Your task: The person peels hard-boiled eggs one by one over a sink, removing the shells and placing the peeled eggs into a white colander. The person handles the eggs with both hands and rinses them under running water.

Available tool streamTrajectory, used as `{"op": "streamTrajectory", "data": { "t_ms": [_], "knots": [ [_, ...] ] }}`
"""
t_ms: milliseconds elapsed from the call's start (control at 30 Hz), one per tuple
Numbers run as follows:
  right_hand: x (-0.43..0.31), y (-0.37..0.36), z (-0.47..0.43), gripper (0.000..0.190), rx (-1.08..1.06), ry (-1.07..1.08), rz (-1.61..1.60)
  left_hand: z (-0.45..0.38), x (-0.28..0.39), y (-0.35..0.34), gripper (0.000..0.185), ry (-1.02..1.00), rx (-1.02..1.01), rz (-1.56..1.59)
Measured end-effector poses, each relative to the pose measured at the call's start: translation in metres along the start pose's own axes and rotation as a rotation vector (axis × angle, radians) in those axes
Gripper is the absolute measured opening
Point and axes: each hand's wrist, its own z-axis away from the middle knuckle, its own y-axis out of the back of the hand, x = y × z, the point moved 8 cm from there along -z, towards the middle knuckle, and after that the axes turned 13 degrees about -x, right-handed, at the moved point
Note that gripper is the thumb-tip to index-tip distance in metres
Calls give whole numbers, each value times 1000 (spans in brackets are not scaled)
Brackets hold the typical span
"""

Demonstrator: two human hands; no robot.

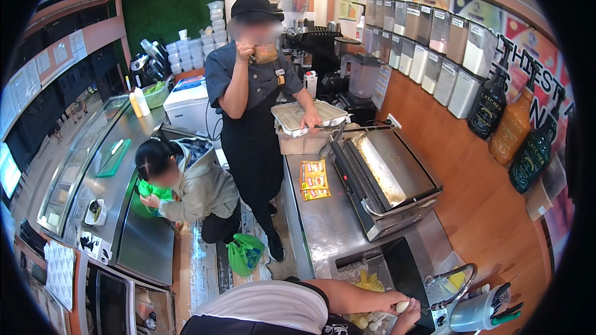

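My left hand (392,300) and my right hand (409,317) meet over the steel sink (342,259) at the bottom right. Between their fingers is a smooth, whitish egg (402,307), and both hands touch it. My left forearm reaches in from the left, while most of my right arm is hidden. A crumpled yellow bag (369,283) lies in the sink. Below it are several pale, rounded pieces, too small to tell exactly. The curved metal faucet (472,272) stands just right of my hands.
A contact grill (386,172) and orange packets (314,180) sit on the counter beyond the sink. A standing co-worker (253,79) touches a lidded container (307,116); another (200,186) crouches left. A green bag (245,253) lies on the floor. A utensil bucket (472,311) stands right.
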Motion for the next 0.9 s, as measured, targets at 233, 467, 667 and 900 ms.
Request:
{"op": "streamTrajectory", "data": {
  "t_ms": [233, 467, 667, 900],
  "knots": [
    [-3, 5, 1, 36, -20, -32, 102, 0, -6, 1, 33, 36, 12, -5],
    [-5, 11, 10, 39, 18, -112, 6, 0, 3, -9, 27, -144, -162, -149],
    [27, -21, 3, 41, -36, -43, -333, -1, 5, -3, 14, -95, -11, -67],
    [54, -29, -5, 39, -38, -22, -326, -7, -4, 5, 26, -75, 71, 49]
  ]
}}
